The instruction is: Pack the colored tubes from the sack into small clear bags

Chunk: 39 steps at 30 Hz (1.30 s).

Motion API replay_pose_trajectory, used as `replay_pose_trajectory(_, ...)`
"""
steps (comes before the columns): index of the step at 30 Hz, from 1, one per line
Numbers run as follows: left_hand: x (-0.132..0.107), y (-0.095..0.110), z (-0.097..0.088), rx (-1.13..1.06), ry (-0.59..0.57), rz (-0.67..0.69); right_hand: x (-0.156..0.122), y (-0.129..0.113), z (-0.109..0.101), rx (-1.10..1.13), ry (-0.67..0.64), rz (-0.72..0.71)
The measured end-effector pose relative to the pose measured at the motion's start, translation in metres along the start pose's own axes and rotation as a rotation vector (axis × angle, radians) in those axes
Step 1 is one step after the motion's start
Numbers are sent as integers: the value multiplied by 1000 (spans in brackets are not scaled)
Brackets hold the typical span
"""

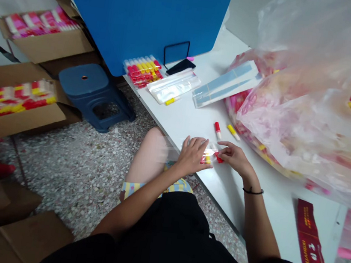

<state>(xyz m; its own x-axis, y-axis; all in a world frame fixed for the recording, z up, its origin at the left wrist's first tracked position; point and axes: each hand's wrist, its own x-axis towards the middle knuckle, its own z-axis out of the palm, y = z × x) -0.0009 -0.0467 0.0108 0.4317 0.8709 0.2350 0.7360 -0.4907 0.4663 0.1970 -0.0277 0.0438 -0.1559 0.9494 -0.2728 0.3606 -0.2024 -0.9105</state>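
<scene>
Near the table's front edge, my left hand (193,154) rests over a small clear plastic bag (209,152), holding it between thumb and fingers. Red and yellow marker pens show inside the bag, partly covered by that hand. At the bag's right end my right hand (235,157) pinches a red-capped marker pen (219,157); its fingers hide part of the pen. Just beyond the hands lie a loose red-capped pen (217,130) and a yellow-capped pen (233,132), each with a white body.
Filled pen packs (143,71), clear bags (173,86) and flat sleeves (225,84) lie farther back on the white table (193,121). A big plastic sack (288,112) of pens bulges at right. Left are a blue stool (85,81) and cartons (27,125).
</scene>
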Motion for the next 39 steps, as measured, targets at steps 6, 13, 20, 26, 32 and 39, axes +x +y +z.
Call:
replay_pose_trajectory(6,-1,-1,2,-5,9,-2,-5,5,6,-140,108,-60)
replay_pose_trajectory(13,0,0,1,3,7,-4,-12,10,14,62,196,5)
replay_pose_trajectory(20,0,3,-1,16,9,-10,-21,11,27,165,215,17)
replay_pose_trajectory(26,0,4,-1,20,-2,-17,-14,18,36,194,324,-58)
replay_pose_trajectory(32,1,4,0,85,-27,-15,-9,17,42,195,363,-65)
replay_pose_trajectory(39,1,10,-5,132,-77,-56,-20,20,57,196,395,-107)
